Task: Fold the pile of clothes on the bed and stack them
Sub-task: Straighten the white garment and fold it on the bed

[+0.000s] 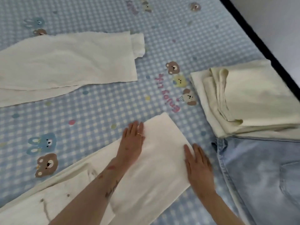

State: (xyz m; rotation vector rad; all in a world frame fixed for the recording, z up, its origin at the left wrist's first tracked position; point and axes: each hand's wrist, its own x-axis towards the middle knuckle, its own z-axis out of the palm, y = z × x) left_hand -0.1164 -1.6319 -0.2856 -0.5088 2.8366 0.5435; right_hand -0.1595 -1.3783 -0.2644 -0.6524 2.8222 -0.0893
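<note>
Head view looks down at a bed [100, 111] with a blue checked sheet full of bears and bunnies. Both hands lie flat, fingers straight, on a white cloth [160, 153] near the bottom middle. The left hand [132, 142] presses its left edge, and the right hand [198, 164] presses its right edge. Neither grip holds anything. Another white cloth [65, 62] lies spread out at the top left, well apart. A pale yellow folded stack [250, 98] sits on the right, lying on top of light blue jeans [259, 176].
</note>
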